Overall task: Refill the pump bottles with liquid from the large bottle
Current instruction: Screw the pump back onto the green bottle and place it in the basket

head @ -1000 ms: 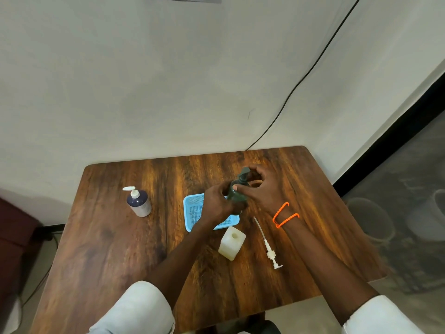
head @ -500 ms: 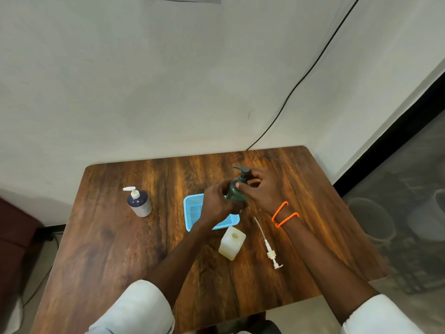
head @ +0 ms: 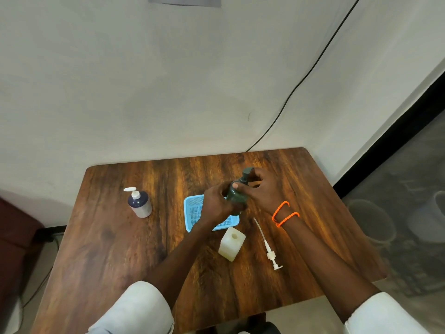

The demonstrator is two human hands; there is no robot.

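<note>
A dark green pump bottle (head: 235, 196) is held above the table's middle. My left hand (head: 218, 203) grips its body from the left. My right hand (head: 263, 189) pinches the collar of its green pump head (head: 246, 174). A cream square bottle (head: 231, 243) with an open neck stands in front of the hands. Its white pump with a long tube (head: 266, 244) lies on the wood beside it. A dark blue and white pump bottle (head: 139, 202) stands at the left.
A light blue mesh tray (head: 195, 209) lies under my left hand on the wooden table (head: 115, 249). A black cable (head: 298, 85) runs down the wall behind. Buckets (head: 372, 220) stand on the floor at the right.
The green pump head has turned under my right hand's fingers: its spout pointed left half a second ago and is now partly hidden by them. Both hands stay on the bottle.
</note>
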